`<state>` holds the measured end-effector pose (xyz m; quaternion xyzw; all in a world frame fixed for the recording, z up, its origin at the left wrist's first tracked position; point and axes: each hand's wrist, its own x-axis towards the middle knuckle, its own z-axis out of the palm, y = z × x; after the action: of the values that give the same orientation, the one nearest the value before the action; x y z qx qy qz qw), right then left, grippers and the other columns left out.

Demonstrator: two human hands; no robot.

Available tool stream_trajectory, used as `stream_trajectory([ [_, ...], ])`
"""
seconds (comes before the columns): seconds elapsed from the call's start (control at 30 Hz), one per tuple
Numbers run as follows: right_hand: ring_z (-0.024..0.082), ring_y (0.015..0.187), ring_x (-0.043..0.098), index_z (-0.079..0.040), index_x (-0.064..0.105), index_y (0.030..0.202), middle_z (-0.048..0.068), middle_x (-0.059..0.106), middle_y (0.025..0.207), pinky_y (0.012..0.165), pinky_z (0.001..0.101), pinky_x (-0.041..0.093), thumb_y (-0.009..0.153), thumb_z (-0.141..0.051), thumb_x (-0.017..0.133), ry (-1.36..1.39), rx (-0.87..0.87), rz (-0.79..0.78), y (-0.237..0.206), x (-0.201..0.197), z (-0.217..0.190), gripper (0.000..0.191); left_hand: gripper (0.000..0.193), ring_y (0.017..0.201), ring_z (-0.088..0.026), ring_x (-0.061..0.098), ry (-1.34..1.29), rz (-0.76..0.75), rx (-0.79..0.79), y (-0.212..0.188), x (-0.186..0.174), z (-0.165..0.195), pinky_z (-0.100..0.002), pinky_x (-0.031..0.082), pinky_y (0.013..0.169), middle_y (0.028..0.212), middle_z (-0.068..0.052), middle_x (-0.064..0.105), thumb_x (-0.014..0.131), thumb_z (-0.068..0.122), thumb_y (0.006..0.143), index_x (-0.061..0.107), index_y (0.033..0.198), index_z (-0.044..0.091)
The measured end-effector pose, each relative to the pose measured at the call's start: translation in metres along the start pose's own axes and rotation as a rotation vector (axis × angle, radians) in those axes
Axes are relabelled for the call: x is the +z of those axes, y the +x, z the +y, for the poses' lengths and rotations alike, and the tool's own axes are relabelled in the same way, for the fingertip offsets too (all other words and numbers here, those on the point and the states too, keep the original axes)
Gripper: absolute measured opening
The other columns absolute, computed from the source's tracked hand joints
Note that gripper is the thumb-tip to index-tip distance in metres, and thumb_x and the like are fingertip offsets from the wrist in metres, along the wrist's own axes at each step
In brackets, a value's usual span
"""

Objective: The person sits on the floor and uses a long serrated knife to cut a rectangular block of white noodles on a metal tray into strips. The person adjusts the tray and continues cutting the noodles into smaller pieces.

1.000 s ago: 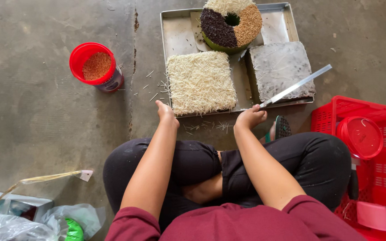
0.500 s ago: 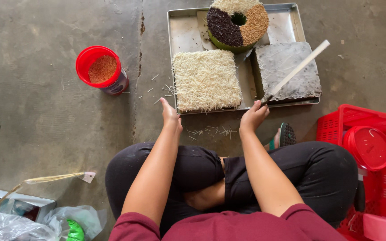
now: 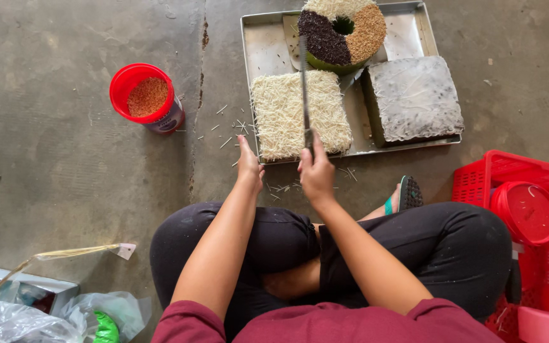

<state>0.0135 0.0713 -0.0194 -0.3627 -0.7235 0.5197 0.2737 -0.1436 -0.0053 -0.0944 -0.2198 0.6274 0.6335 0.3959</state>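
**Knife held over a shred-topped square cake on a metal tray**

- Knife (image 3: 304, 89): long, narrow blade, lying near-to-far across the middle of the cake; handle end at the tray's near edge.
- Right hand (image 3: 316, 173): fingers curled tight round the knife handle, thumb on top; just near of the tray.
- Left hand (image 3: 249, 166): empty, fingers together and fairly straight, fingertips at the tray's near left corner, just beside the cake; whether they touch the rim cannot be told.
- Square cake (image 3: 300, 113): pale, covered in fine cream-coloured shreds; sits in the near left part of the tray.
- Metal tray (image 3: 268, 44): rectangular, on the concrete floor far of the seated person's crossed legs.
- Grey square cake (image 3: 413, 98): plain, frosted surface; right part of the tray, apart from the shredded one.
- Ring cake (image 3: 341, 30): round with a centre hole, topping in dark, tan and pale sections; far side of the tray.
- Red tub (image 3: 147, 98): open, holding orange-brown sprinkles; on the floor left of the tray.
- Loose shreds (image 3: 227, 127): scattered on the floor between tub and tray.
- Red crate (image 3: 528, 184): near right, with a round red lid (image 3: 528, 213) resting on it.
- Plastic bags (image 3: 39, 317): near left corner.
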Motion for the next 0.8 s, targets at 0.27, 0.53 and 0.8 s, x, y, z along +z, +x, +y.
stream_trajectory([
  [0.27,0.037,0.070,0.065,-0.021,0.017,0.166,0.021,0.066,0.085,0.070,0.0485,0.053,0.097,-0.011,0.052,-0.280,-0.188,-0.162,-0.024,0.037,0.033,0.078,0.101,0.135,-0.041,0.054,0.053,0.038,-0.053,0.007,0.003,-0.004,-0.043,0.040,0.088,0.151,-0.019,0.059,0.025,0.083,0.091,0.050,0.150,0.006],
  [0.53,0.040,0.075,0.066,-0.021,0.012,0.166,0.023,0.067,0.087,0.071,0.0513,0.052,0.096,-0.009,0.052,-0.357,-0.137,-0.207,-0.018,0.052,0.040,0.081,0.095,0.148,-0.029,0.036,-0.013,0.103,0.059,0.006,0.004,-0.002,-0.050,0.024,0.121,0.158,-0.015,0.044,0.029,0.078,0.095,0.050,0.150,0.003],
  [0.8,0.040,0.073,0.066,-0.022,0.014,0.166,0.023,0.066,0.083,0.071,0.0515,0.052,0.096,-0.009,0.052,-0.398,-0.121,-0.213,-0.015,0.056,0.038,0.081,0.090,0.143,-0.023,0.046,-0.040,0.065,0.154,0.004,0.006,0.001,-0.046,0.022,0.121,0.149,-0.011,0.058,0.025,0.072,0.097,0.055,0.145,0.002],
])
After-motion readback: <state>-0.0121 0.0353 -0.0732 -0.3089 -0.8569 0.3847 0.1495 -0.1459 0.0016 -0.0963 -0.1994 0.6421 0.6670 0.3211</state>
